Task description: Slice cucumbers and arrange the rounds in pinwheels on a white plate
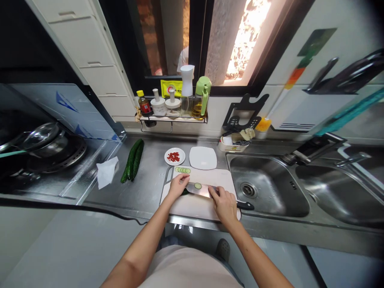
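Note:
My right hand (224,203) is wrapped round a kitchen knife (205,191), its black handle sticking out to the right of my fist. The blade lies sideways over the cutting board (192,210), with one round cucumber slice (198,185) on its face. At the blade's tip is my left hand (178,186), thumb and fingers drawn together; whether they hold anything is hidden. A dark green piece of cucumber (185,192) shows partly beneath the blade, beside my left hand. Several overlapping cucumber slices (183,170) lie in a row along the board's far edge.
Behind the board are a plate of chopped red bits (175,156) and a white square plate (203,158). Whole cucumbers (132,161) and a white paper towel (107,173) lie left. A double sink (270,184) is right; a seasoning rack (174,118) hangs behind.

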Demonstrator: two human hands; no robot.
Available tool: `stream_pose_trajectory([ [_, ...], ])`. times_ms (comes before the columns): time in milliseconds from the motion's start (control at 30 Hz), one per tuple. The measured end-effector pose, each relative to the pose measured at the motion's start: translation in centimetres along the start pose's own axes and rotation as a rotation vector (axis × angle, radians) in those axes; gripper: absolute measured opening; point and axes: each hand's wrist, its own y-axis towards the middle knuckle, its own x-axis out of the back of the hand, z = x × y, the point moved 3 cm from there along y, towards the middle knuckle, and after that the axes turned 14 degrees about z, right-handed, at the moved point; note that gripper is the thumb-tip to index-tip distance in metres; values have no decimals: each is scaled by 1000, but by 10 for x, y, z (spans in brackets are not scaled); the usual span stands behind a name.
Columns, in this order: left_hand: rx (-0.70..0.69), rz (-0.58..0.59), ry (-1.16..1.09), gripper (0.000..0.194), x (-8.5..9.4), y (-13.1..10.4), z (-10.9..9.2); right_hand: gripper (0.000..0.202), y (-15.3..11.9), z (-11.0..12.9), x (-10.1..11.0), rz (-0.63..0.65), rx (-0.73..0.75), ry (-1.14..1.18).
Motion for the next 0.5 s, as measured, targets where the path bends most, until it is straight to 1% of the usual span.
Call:
stream_pose_trajectory([
  [100, -25, 105, 29, 28, 1, 2, -9, 42, 0, 0, 2, -39, 20, 30],
  [300, -138, 296, 208, 28, -1, -3, -33, 42, -1, -1, 2, -47, 43, 24],
  [400, -150, 331, 247, 24, -3, -3, -39, 42, -2, -1, 0, -53, 47, 15],
  [500, -134, 317, 257, 21, -7, -2, -41, 42, -2, -3, -2, -45, 44, 18],
])
